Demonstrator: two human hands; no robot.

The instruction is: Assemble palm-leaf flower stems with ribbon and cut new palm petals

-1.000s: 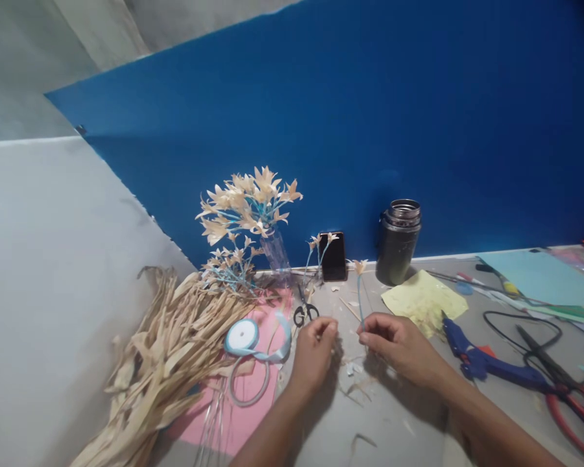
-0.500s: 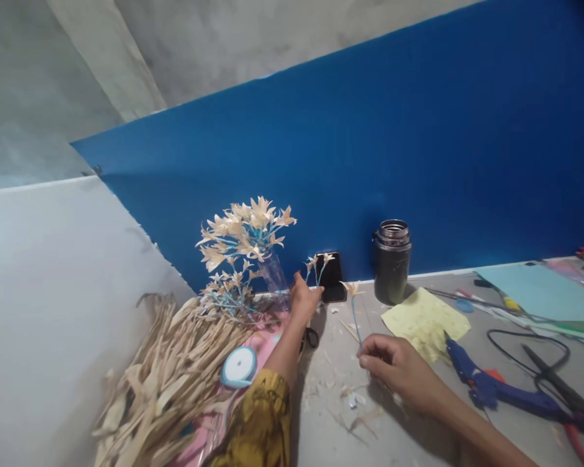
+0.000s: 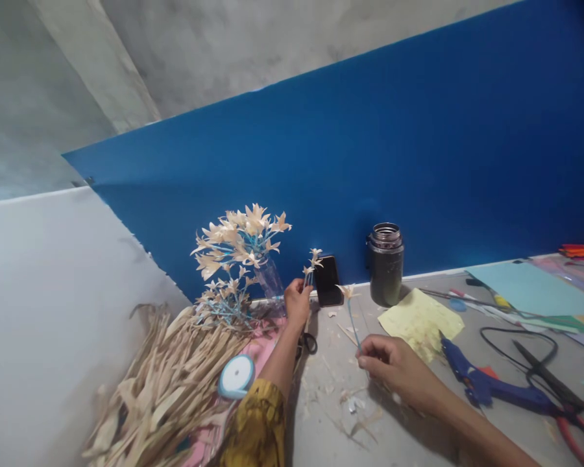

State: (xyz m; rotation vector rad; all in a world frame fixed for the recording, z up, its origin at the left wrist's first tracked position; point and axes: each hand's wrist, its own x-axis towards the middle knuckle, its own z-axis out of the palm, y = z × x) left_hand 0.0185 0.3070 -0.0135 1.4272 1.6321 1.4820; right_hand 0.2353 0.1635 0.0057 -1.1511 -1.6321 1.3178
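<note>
My left hand [image 3: 298,301] reaches forward, its fingers pinched round the blue stems of a few small cream flowers [image 3: 315,259]. My right hand [image 3: 389,363] is closed on the thin blue stem of a single cream flower [image 3: 348,292], held upright above the table. Left of my left hand, a clear vase [image 3: 269,280] holds a bunch of larger cream flowers [image 3: 246,233]. Lower beside it lies a cluster of small blue-stemmed flowers [image 3: 226,299]. A phone [image 3: 328,280] leans on the blue panel just past my left hand.
Dried husk strips [image 3: 160,383] and a light blue tape roll [image 3: 236,375] lie at left. A dark open flask [image 3: 386,264] stands at the back. To the right are yellow paper [image 3: 421,321], a blue glue gun [image 3: 496,386], scissors [image 3: 559,389] and coloured sheets [image 3: 530,285].
My left hand has closed round the small flower stems, drawing the blossoms closer together and slightly left. My right hand still holds its flower in nearly the same place.
</note>
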